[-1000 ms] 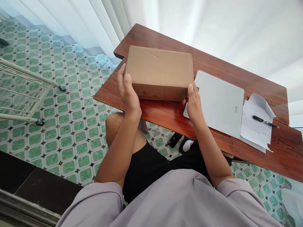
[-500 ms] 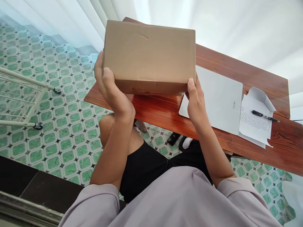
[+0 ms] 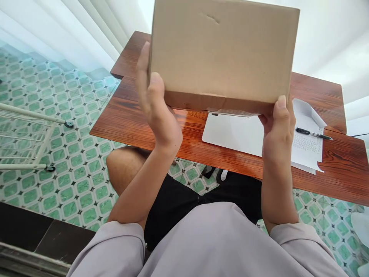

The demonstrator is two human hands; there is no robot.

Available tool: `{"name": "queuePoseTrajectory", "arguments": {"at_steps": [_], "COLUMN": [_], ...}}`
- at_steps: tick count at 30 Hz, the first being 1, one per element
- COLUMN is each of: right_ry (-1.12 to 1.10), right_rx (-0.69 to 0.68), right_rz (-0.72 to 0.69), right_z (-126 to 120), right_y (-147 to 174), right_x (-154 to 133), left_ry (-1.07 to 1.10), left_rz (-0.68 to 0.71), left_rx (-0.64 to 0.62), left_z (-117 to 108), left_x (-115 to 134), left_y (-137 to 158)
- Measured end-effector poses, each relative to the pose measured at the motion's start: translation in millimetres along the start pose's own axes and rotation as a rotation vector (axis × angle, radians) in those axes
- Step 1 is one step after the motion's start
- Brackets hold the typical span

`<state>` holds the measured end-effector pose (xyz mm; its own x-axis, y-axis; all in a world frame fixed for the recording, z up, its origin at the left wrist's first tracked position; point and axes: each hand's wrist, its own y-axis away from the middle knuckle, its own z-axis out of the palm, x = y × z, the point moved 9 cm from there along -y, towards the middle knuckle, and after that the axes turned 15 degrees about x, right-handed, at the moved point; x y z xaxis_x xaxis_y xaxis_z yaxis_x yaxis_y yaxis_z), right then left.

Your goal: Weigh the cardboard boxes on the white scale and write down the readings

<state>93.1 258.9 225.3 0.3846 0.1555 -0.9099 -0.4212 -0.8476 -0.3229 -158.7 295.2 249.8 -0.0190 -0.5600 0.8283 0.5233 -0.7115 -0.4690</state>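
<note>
A brown cardboard box [image 3: 221,54] is held up above the table, its broad face toward me and its top edge running out of view. My left hand [image 3: 158,100] grips its left end, thumb on the front lower corner and fingers along the side. At the lower right corner, my right hand [image 3: 278,127] presses its thumb on the front, with the other fingers mostly hidden behind the box. The face has a small crease near the top. Beneath the box, a closed silver laptop [image 3: 233,132] lies partly covered from sight.
The reddish wooden table [image 3: 129,111] stretches across in front of my knees. Papers with writing [image 3: 308,150] and a black pen [image 3: 313,133] lie right of the laptop. A white wheeled rack [image 3: 31,138] stands on the green tiled floor [image 3: 80,177] at left. White curtains [image 3: 95,27] hang behind.
Both hands have carried the box to the right and upward, and it looks larger and closer. It now hides more of the laptop's right part, while the table's left end shows more.
</note>
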Motion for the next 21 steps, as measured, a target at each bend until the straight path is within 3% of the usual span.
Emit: {"name": "queuePoseTrajectory", "arguments": {"at_steps": [3,9,14,21], "right_ry": [-0.139,-0.105,-0.084,-0.038], "right_rx": [0.099,0.292,0.286,0.376], "right_rz": [0.014,0.119,0.178,0.161], "right_z": [-29,-74,-88,-99], "right_y": [-5,7,14,17], "right_x": [16,36,47,72], "left_ry": [0.022,0.037,-0.078,-0.03], "left_rz": [-0.026,-0.14,-0.237,-0.285], "left_rx": [-0.035,-0.119,-0.134,-0.152], "left_z": [24,61,69,69], "left_x": [-5,-26,-47,-55], "left_y": [16,51,70,82]}}
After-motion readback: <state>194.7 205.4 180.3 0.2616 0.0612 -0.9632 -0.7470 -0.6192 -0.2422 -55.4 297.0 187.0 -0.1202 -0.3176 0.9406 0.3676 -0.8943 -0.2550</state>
